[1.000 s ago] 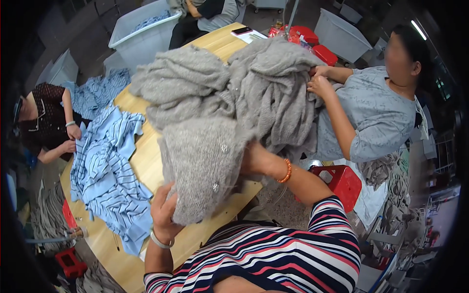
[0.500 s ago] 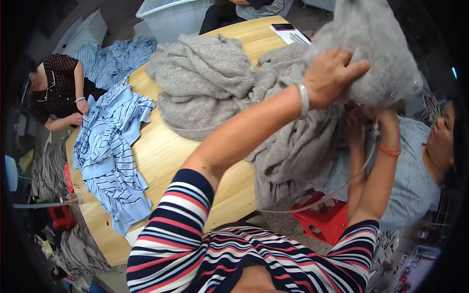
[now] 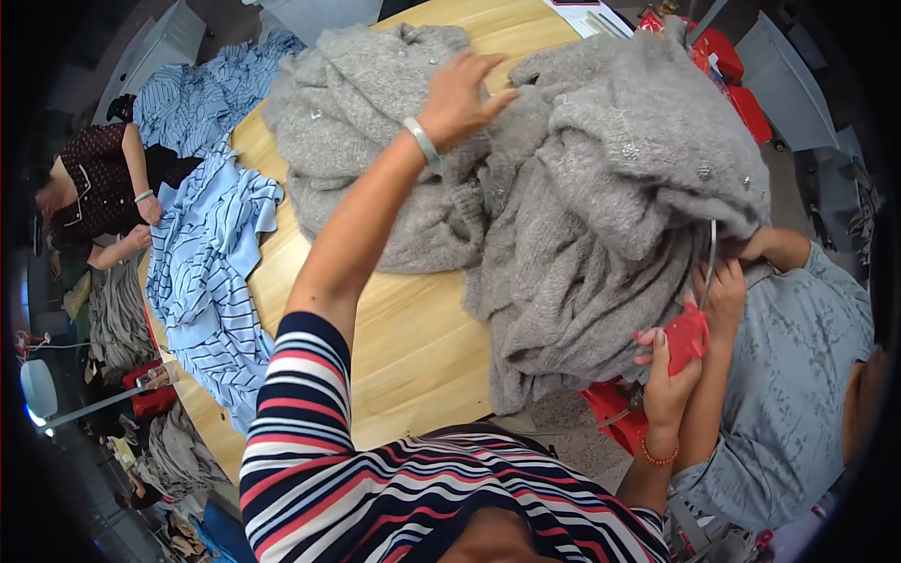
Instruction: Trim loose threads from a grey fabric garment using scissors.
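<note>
My left hand (image 3: 462,98), a pale bangle on its wrist, is held over the grey fuzzy knit pile (image 3: 375,155), fingers spread and nothing in them. At the right, my right hand (image 3: 668,371), with an orange bead bracelet, is closed around a red-handled tool (image 3: 690,338) with a thin curved metal tube. That tube points up at a heap of grey knitwear (image 3: 610,235) with small shiny decorations. A co-worker's hand (image 3: 725,291) is close by my right hand, at the edge of the heap. Its other hand is partly hidden by the knit.
Blue striped garments (image 3: 206,281) lie on the wooden table's left side, handled by another co-worker (image 3: 99,183). The wooden table (image 3: 394,357) shows between the piles. A red stool (image 3: 615,418) stands below the right edge, and red containers (image 3: 727,66) are at the far right.
The grey knit that was lifted at the right now lies on the heap. My left hand has let go and moved left. My right hand has come down and toward me, the tool now plainly visible.
</note>
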### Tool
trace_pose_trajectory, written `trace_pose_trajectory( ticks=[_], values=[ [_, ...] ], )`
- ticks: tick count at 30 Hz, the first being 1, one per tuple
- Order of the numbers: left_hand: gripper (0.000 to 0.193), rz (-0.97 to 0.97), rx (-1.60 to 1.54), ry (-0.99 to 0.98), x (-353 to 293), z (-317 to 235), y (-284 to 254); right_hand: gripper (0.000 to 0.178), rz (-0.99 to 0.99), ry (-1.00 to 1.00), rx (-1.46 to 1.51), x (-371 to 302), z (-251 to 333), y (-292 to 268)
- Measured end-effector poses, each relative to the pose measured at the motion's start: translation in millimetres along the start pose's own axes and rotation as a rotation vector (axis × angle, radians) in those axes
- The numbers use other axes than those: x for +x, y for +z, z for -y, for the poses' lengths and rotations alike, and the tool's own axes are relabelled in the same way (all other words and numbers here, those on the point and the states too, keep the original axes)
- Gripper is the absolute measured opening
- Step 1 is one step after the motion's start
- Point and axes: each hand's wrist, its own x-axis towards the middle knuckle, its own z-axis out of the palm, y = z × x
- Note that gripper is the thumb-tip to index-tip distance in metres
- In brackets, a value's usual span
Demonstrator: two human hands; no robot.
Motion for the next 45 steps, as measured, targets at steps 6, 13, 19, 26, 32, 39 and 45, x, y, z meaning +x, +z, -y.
trace_pose_trajectory(
  ticks=[6, 13, 19, 26, 32, 39, 45],
  values=[
    [0.069, 0.386, 0.369, -0.391, -69, 71, 27, 0.047, 0.055, -0.117, 0.017, -7, 3, 11],
    [0.068, 0.427, 0.351, -0.303, -188, 63, -13, 0.043, 0.203, -0.143, -0.01, -13, 8, 31],
    [0.06, 0.506, 0.371, -0.235, -314, 28, -64, 0.046, 0.331, -0.228, -0.085, -28, 11, 59],
    [0.065, 0.539, 0.213, -0.169, -409, -14, -94, 0.049, 0.513, -0.219, -0.222, -61, 17, 105],
    [0.072, 0.527, 0.187, -0.148, -463, -58, -107, 0.046, 0.493, -0.283, -0.317, -46, 3, 175],
    [0.067, -0.083, 0.113, -0.397, -479, -94, -107, 0.048, 0.607, -0.344, -0.385, -29, -59, 271],
    [0.055, -0.28, -0.453, -0.863, -504, -77, -62, 0.053, 0.846, -0.182, -0.464, -92, -62, 265]
  ],
)
